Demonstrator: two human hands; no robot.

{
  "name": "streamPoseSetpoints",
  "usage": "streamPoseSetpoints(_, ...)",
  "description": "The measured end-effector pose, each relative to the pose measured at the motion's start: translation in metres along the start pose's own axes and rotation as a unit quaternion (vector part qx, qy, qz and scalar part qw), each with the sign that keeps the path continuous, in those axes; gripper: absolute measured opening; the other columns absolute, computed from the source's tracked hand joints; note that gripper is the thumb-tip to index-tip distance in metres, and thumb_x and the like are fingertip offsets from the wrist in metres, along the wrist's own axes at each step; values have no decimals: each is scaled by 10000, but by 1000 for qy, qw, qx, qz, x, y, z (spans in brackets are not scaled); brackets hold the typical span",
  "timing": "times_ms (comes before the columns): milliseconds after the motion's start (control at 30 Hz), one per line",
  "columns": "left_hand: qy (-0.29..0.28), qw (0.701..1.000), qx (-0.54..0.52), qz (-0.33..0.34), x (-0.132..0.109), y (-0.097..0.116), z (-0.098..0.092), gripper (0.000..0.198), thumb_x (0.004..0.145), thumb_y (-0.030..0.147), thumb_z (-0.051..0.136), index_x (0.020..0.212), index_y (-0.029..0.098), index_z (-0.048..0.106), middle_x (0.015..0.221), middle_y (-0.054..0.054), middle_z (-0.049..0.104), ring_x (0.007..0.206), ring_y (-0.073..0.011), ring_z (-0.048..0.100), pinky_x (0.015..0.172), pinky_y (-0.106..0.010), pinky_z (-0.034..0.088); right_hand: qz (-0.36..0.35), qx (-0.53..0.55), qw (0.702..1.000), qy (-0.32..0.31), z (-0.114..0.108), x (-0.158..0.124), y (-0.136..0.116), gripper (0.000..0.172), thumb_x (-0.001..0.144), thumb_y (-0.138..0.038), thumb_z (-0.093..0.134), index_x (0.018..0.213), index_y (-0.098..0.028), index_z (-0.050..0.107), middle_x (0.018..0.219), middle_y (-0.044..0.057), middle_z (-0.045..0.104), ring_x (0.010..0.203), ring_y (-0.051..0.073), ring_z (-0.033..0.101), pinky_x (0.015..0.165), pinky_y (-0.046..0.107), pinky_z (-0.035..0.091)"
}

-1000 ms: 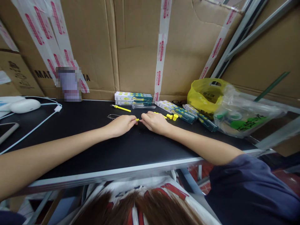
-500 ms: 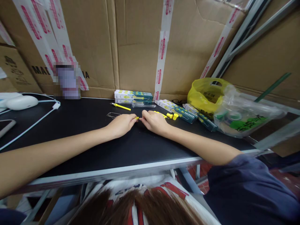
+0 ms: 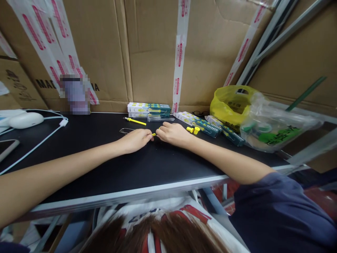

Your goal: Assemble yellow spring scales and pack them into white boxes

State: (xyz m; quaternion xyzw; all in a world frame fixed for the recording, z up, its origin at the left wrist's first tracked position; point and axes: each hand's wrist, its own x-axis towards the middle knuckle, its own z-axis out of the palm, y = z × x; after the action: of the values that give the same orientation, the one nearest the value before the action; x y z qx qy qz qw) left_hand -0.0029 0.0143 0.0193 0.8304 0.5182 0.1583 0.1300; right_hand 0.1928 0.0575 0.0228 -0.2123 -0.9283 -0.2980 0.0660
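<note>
Since your left hand (image 3: 135, 141) pinches a yellow bit (image 3: 154, 134) at its 3 o'clock, brace it; can't tell what your curled right hand (image 3: 175, 135) holds.

On the bench (image 3: 147, 170), stacked boxes (image 3: 147, 110) stand at the rear, a tube (image 3: 161, 119) just before them. Angled boxes (image 3: 200, 124) lie right, bags (image 3: 280, 131) farther right; a phone (image 3: 7, 148), far left. A piece (image 3: 154, 134) sits between left hand (image 3: 136, 140) and right hand (image 3: 175, 135).

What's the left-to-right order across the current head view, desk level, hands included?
White rounded device → left hand → small yellow piece → right hand → loose yellow parts → yellow bag → clear bag.
</note>
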Motion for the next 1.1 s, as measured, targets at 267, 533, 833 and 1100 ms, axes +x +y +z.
streamPoseSetpoints(267,11,1000,-14,-25,-3,5,-1,210,896,305,327,841,201,502,662,-8,575,615,-177,532,638,-277,390,-3,-26,999,25,6,-2,-2,302,1001,-202,304,904,-144,583,774,85,624,749,175,452,523,306,185)
streamPoseSetpoints(533,1,999,-34,-32,-3,3,0,197,895,310,325,818,209,476,649,4,550,596,-170,503,626,-274,376,3,-26,1000,-5,7,-1,-3,273,1004,-208,317,942,-144,575,788,80,623,746,169,444,495,297,142)
streamPoseSetpoints(833,-29,999,-22,-13,1,-5,1,264,878,290,313,863,182,554,699,-20,579,652,-177,545,649,-272,405,-26,-23,999,1,4,-4,3,242,1017,-237,315,983,-158,541,825,61,607,783,164,457,490,299,144)
streamPoseSetpoints(1100,-30,999,6,-14,0,-5,1,297,868,293,315,898,171,584,791,-51,622,738,-198,587,693,-290,424,-13,20,1000,7,6,-2,0,346,1029,-357,258,962,-161,535,832,53,619,779,150,476,492,298,149)
